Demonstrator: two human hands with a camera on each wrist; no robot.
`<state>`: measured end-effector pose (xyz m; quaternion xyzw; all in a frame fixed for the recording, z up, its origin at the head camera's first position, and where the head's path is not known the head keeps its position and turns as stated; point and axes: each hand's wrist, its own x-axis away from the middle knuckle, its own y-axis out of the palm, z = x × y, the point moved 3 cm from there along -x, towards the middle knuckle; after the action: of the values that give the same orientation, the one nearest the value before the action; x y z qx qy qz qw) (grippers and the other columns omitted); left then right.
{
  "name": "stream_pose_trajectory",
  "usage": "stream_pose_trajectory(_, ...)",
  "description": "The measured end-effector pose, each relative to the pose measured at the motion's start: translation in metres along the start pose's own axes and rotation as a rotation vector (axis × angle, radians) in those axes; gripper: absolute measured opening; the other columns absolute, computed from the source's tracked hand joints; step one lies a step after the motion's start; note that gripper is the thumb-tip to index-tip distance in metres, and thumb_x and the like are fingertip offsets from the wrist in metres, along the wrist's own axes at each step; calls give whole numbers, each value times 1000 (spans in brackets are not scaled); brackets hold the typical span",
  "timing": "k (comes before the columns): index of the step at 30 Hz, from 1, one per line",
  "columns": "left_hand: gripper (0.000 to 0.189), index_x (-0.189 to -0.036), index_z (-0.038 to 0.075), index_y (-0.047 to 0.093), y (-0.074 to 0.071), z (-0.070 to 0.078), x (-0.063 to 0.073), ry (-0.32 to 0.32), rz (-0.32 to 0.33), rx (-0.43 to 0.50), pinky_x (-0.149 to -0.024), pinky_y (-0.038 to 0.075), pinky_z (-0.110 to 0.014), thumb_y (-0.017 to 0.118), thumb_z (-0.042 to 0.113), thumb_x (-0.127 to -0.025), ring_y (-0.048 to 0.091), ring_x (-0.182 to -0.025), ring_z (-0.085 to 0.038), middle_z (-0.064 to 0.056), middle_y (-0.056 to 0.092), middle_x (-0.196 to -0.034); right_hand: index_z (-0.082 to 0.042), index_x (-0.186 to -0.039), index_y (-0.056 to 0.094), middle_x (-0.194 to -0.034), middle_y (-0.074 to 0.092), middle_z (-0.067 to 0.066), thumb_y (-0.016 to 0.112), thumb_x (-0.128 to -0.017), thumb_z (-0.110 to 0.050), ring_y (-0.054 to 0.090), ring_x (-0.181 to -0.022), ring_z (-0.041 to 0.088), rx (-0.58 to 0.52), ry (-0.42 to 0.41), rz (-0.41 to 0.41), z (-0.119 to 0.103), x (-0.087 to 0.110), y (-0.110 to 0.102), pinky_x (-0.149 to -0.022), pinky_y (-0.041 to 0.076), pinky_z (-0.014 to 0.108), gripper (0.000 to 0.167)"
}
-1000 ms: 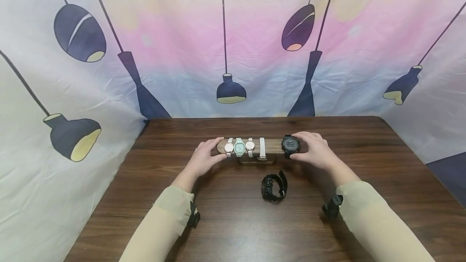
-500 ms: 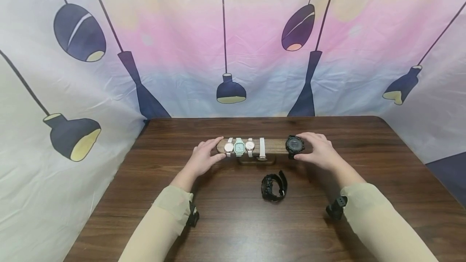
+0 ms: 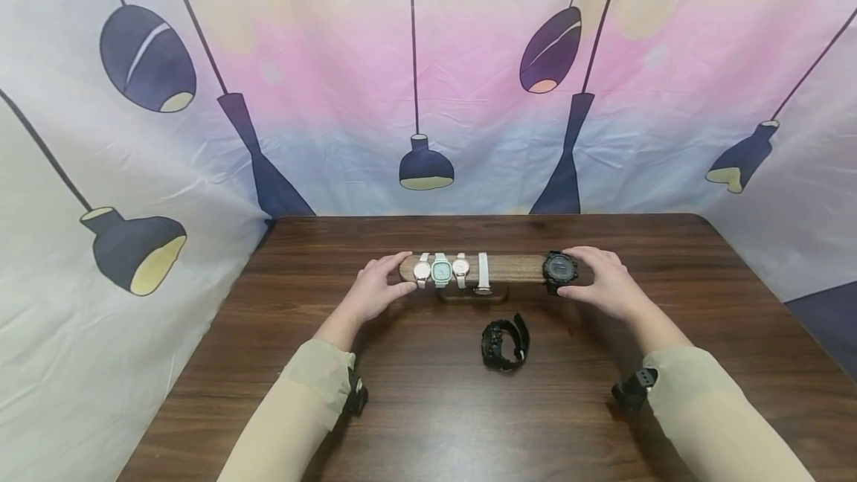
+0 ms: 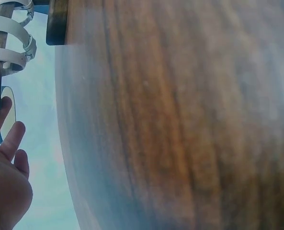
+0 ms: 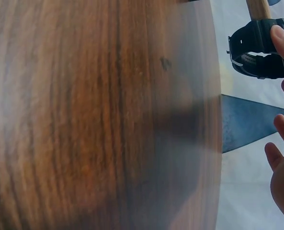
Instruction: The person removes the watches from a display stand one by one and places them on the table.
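A wooden watch stand (image 3: 515,268) holds a row of watches on its raised bar. My left hand (image 3: 371,290) grips the bar's left end between thumb and fingers. At the right end, my right hand (image 3: 605,281) pinches a black digital watch (image 3: 559,268) by its sides; its looped strap (image 5: 256,38) shows at the bar's end in the right wrist view. Toward the left sit two white-strapped watches (image 3: 422,271) with a square mint watch (image 3: 441,271) between them. A white-banded watch (image 3: 483,271) hangs mid-bar, its face turned down to the front.
Another black watch (image 3: 494,344) lies on its side on the wooden table (image 3: 428,422), in front of the stand. Behind the table's far edge hangs a cloth backdrop (image 3: 321,155) printed with lamps. Each wrist carries a small black camera (image 3: 632,390).
My right hand has slid the black watch rightward along the bar to its end, baring more wood. The left hand and the other watches stay put.
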<state>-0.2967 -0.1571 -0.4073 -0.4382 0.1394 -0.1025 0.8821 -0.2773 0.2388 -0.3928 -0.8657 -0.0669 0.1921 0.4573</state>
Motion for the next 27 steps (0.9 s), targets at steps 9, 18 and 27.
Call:
stream_pose_trajectory(9,63,-143,18,43,0,-1,0,-28,-16,26,-101,24,-54,65,37,-87,42,-120,-31,-11,44,-141,-7,-130,51,-135,46,19,77,-76,-37,30,-122,47,-5,10,-14,3,12,-2,-93,21,65,67)
stream_pose_trajectory(18,62,-142,17,43,0,-2,1,-21,-12,5,-101,23,-53,65,37,-87,41,-120,-31,-10,44,-141,-7,-128,53,-133,48,18,79,-74,-35,32,-122,45,-19,-1,6,5,26,5,-91,22,64,66)
stream_pose_trajectory(27,63,-142,18,44,-1,0,1,-9,-4,-10,-101,23,-53,66,38,-87,40,-121,-31,-10,46,-140,-7,-125,55,-129,51,17,81,-70,-33,35,-118,43,17,-56,21,0,38,5,-89,21,66,66)
